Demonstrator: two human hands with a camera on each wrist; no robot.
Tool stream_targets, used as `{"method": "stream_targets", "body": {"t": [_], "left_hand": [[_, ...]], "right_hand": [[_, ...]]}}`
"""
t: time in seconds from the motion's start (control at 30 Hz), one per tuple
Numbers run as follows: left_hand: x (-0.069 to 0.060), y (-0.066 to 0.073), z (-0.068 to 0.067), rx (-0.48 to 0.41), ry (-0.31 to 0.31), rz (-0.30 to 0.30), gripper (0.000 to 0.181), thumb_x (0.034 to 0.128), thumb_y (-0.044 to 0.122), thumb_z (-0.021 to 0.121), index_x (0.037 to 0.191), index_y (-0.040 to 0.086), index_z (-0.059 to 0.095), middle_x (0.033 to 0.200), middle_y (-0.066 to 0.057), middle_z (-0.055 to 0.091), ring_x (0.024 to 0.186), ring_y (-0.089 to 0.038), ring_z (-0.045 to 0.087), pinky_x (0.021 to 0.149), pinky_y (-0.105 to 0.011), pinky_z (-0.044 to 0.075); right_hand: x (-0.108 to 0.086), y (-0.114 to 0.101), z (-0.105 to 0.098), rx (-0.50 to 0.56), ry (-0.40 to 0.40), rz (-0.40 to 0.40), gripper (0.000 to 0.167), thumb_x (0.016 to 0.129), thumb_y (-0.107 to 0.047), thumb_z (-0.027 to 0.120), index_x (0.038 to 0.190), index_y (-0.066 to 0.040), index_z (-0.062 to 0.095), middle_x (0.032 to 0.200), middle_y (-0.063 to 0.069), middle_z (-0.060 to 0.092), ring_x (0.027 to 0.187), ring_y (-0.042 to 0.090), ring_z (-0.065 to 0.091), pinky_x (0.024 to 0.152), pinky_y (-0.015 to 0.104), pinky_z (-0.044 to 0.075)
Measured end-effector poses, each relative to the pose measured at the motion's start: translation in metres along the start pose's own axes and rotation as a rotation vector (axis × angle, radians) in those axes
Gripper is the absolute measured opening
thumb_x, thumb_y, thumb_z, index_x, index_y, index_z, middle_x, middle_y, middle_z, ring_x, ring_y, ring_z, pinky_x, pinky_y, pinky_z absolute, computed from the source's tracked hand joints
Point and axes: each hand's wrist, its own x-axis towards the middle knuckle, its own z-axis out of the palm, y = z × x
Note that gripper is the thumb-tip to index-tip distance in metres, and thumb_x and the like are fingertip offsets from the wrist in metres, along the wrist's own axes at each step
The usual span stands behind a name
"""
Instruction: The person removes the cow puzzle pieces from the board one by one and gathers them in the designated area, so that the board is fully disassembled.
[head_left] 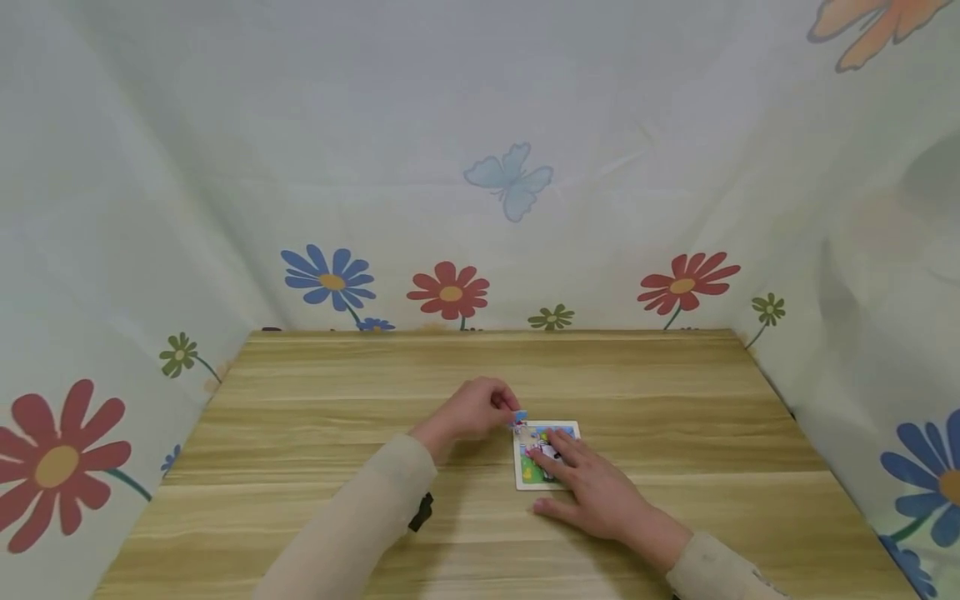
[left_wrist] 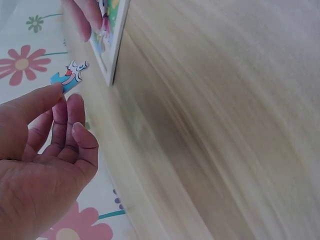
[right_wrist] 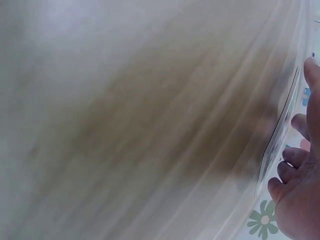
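Note:
A small jigsaw puzzle piece (left_wrist: 70, 76), blue with a white and red cartoon part, is pinched between the thumb and a finger of my left hand (head_left: 477, 408). It is just above the upper left corner of a white-edged picture puzzle (head_left: 529, 484) lying on the table. The puzzle shows green, pink and yellow printing, with a bare-looking patch near its upper left. My right hand (head_left: 600, 496) lies over the puzzle's right side, fingers extended across the picture and hiding part of it. In the right wrist view, the puzzle (right_wrist: 280, 132) appears edge-on beside the fingers.
The wooden table (head_left: 337, 379) extends around the puzzle on every side. Cloth walls (head_left: 600, 125) printed with flowers and a butterfly enclose its back and sides. A dark strap (head_left: 422, 512) shows at the left forearm.

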Motion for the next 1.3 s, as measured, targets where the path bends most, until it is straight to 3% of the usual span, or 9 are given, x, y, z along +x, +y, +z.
{"method": "stream_targets", "body": {"t": [0.2,0.4,0.83,1.0,1.3], "left_hand": [[0.0,-0.001,-0.009,-0.01,0.0,0.023,0.004,0.0973,0.011,0.077,0.1,0.012,0.074,0.09,0.003,0.068,0.083,-0.015,0.06,0.077,-0.03,0.052],[-0.005,-0.007,-0.019,-0.01,0.004,-0.01,0.005,0.0977,0.013,0.078,0.098,0.013,0.073,0.091,0.001,0.068,0.084,-0.017,0.06,0.079,-0.032,0.053],[-0.021,-0.039,-0.044,0.002,0.033,-0.045,0.007,0.095,0.01,0.08,0.095,0.01,0.073,0.088,0.0,0.066,0.081,-0.017,0.057,0.073,-0.031,0.051],[-0.03,-0.054,-0.055,0.026,0.023,-0.09,0.007,0.0949,0.011,0.08,0.095,0.01,0.073,0.088,0.0,0.067,0.081,-0.017,0.057,0.075,-0.031,0.05],[-0.05,-0.077,-0.083,0.058,0.025,-0.149,0.006,0.0964,0.01,0.078,0.097,0.007,0.072,0.091,-0.003,0.067,0.082,-0.019,0.056,0.077,-0.033,0.049]], "right_hand": [[0.003,0.003,0.001,-0.003,0.005,-0.008,0.068,0.102,-0.055,0.065,0.158,-0.019,0.052,0.165,0.022,0.039,0.151,0.044,0.039,0.115,0.061,0.039],[0.004,0.007,0.003,-0.003,-0.014,-0.011,0.065,0.105,-0.052,0.062,0.158,-0.018,0.051,0.166,0.021,0.039,0.152,0.041,0.038,0.118,0.06,0.036],[0.005,0.011,0.005,-0.012,0.007,-0.031,0.058,0.106,-0.043,0.063,0.157,-0.017,0.054,0.164,0.02,0.042,0.15,0.042,0.041,0.117,0.059,0.037],[0.006,0.01,0.005,-0.012,0.027,-0.046,0.058,0.105,-0.041,0.066,0.155,-0.015,0.055,0.163,0.021,0.043,0.149,0.042,0.042,0.115,0.059,0.039],[0.009,0.009,0.007,-0.001,-0.014,-0.009,0.059,0.106,-0.045,0.062,0.158,-0.018,0.052,0.167,0.017,0.039,0.152,0.039,0.038,0.119,0.058,0.036]]}}
